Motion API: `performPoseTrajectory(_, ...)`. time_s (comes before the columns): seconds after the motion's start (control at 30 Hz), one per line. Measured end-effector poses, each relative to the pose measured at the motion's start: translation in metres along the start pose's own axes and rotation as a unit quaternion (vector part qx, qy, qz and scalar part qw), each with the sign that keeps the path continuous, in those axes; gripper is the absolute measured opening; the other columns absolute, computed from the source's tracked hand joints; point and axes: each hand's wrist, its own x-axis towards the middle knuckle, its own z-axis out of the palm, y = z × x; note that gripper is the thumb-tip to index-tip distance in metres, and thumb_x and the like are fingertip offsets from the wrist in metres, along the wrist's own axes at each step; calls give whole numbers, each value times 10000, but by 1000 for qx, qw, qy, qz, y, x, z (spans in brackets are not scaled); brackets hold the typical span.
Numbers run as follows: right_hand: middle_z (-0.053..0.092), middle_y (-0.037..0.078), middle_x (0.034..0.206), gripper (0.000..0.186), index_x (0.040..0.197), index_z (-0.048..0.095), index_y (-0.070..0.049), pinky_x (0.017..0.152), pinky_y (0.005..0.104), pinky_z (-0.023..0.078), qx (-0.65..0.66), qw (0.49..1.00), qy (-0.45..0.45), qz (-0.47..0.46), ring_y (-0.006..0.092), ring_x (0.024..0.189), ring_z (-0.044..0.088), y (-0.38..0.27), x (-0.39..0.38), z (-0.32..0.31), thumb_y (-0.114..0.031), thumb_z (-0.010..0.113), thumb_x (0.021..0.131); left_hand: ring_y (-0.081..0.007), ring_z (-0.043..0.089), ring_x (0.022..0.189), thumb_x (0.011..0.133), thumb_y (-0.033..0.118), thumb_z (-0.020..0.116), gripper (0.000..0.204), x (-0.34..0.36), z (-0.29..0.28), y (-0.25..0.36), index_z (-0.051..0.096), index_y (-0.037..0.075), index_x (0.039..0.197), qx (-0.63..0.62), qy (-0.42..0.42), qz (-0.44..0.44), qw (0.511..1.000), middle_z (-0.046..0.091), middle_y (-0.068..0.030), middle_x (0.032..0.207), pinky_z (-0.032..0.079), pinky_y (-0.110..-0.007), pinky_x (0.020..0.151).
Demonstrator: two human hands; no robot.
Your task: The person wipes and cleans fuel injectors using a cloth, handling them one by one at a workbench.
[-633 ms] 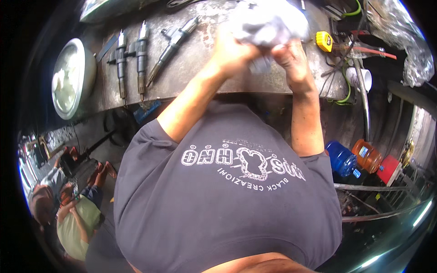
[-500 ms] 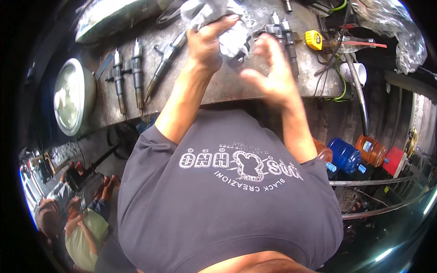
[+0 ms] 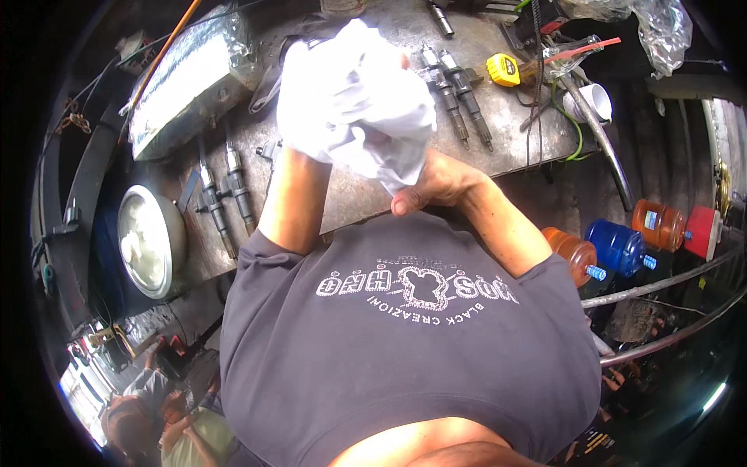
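Observation:
A bunched white cloth (image 3: 354, 105) is held up over the metal bench, between my two hands. My left hand (image 3: 306, 165) is wrapped in it and mostly hidden, with a fingertip showing at the cloth's far right side. Lower down, my right hand (image 3: 433, 185) pinches the cloth's near edge between thumb and fingers. Whether anything lies inside the cloth is hidden. To the right, two fuel injectors (image 3: 468, 95) lie side by side. Left of my left forearm are more injectors (image 3: 215, 204), one partly covered by that arm.
A round pale bowl (image 3: 148, 243) stands left, near a plastic-wrapped block (image 3: 191, 93). At right are a yellow tape measure (image 3: 503, 70), a white cup (image 3: 589, 107) and a metal bar (image 3: 603, 148). Large water bottles (image 3: 615, 247) stand below the bench. People (image 3: 183, 428) are at lower left.
My right hand, apart from the cloth before, has come in and grips its near edge. The cloth has spread out over my left hand. The view has shifted somewhat.

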Motion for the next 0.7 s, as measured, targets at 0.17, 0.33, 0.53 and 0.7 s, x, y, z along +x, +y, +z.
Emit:
performPoseTrajectory(0.17, 515, -5, 751, 468, 1038, 543, -35, 448, 210, 352, 49, 993, 4, 104, 81, 586, 463, -17, 0, -14, 12, 757, 624, -195, 636, 831, 635, -93, 728, 490, 14, 30, 5, 552, -11, 1084, 224, 167, -31, 960, 643, -111, 957, 526, -293, 733)
performPoseTrajectory(0.33, 531, 40, 869, 395, 1018, 543, -33, 615, 267, 448, 51, 992, -2, -113, 130, 732, 527, -3, -1, -48, -147, 723, 685, -266, 567, 1018, 692, 159, 671, 565, 4, 18, -21, 471, -43, 1180, 109, 145, 79, 980, 553, -190, 1139, 471, -408, 886)
performPoseTrajectory(0.53, 454, 120, 1237, 593, 1319, 305, -65, 848, 380, 473, 173, 950, 30, -259, 217, 1076, 508, -8, -3, -61, -408, 508, 881, -353, 507, 1007, 746, 355, 519, 605, 17, 16, -13, 443, -65, 1175, -419, -104, 5, 902, 490, -229, 1093, 387, -500, 894)
performPoseTrajectory(0.7, 612, 87, 986, 276, 1106, 533, 10, 757, 309, 516, 7, 956, 169, -238, 158, 871, 614, -6, 3, -39, -57, 567, 841, -440, 432, 1162, 763, 417, 454, 723, 10, 40, -13, 375, -90, 1273, -285, -41, 33, 957, 400, -336, 1272, 334, -509, 993)
